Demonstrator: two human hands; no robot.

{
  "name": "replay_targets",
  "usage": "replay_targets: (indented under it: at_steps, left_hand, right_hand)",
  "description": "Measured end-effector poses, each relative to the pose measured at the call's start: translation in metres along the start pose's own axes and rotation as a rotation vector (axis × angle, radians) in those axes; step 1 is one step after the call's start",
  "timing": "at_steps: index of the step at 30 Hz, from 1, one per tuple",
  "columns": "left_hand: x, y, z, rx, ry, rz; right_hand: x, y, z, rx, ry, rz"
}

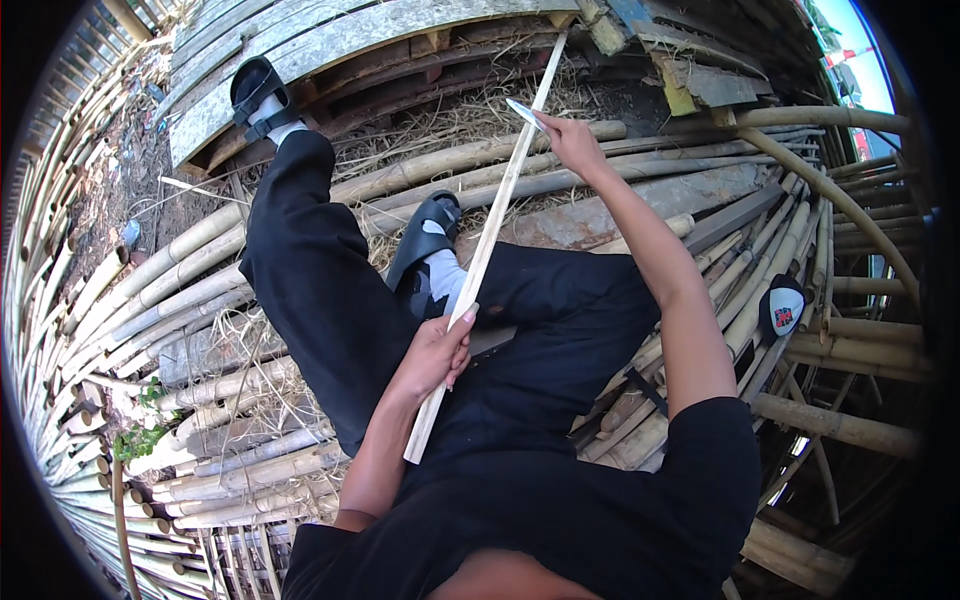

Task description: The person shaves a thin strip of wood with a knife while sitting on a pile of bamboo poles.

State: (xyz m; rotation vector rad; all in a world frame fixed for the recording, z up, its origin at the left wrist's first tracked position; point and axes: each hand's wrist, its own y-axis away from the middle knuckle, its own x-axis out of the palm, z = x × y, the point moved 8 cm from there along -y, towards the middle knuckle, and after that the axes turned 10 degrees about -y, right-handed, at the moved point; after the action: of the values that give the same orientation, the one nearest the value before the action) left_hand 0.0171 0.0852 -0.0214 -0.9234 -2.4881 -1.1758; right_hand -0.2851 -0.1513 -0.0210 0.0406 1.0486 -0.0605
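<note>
A long, pale split bamboo strip [497,212] slants across my lap, its near end by my belly and its far end by the wooden platform. My left hand [437,355] is closed round its lower part, thumb on top. Farther up, my right hand [572,145] grips a knife, its handle hidden in the fist. The knife's bright blade [524,114] points left and lies across the strip near its far end; whether it cuts in, I cannot tell. Beneath the strip are my black-trousered legs [305,260] and a sandalled foot [425,245].
A weathered plank platform [330,40] stands ahead, my other sandalled foot against its edge. Bamboo poles [215,245] lie all around, with dry shavings [245,350] among them. At the right, a black-and-white cap [781,307] rests near a bamboo frame [850,345].
</note>
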Motion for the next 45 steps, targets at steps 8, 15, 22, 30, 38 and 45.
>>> replay_targets:
  at_steps: [8, 15, 22, 30, 38, 45]
  left_hand:
    - [0.002, 0.002, -0.002, -0.009, 0.011, 0.029]
    - [0.005, 0.003, -0.007, 0.006, 0.044, 0.056]
    - [0.005, -0.001, -0.007, -0.046, -0.022, -0.014]
    - [0.006, -0.003, -0.008, 0.005, -0.001, 0.008]
    - [0.005, -0.005, -0.005, -0.013, 0.026, 0.021]
    - [0.006, -0.004, -0.004, -0.019, 0.024, 0.010]
  right_hand:
    - [0.000, 0.025, -0.006, 0.059, -0.092, -0.017]
    - [-0.005, 0.050, 0.000, 0.053, -0.159, -0.055]
    - [0.010, 0.091, 0.061, -0.082, -0.266, 0.108]
    - [-0.006, 0.030, -0.002, 0.042, -0.176, -0.026]
    - [0.004, 0.061, 0.021, -0.010, -0.211, 0.033]
    - [0.008, 0.116, 0.057, -0.058, -0.290, 0.070]
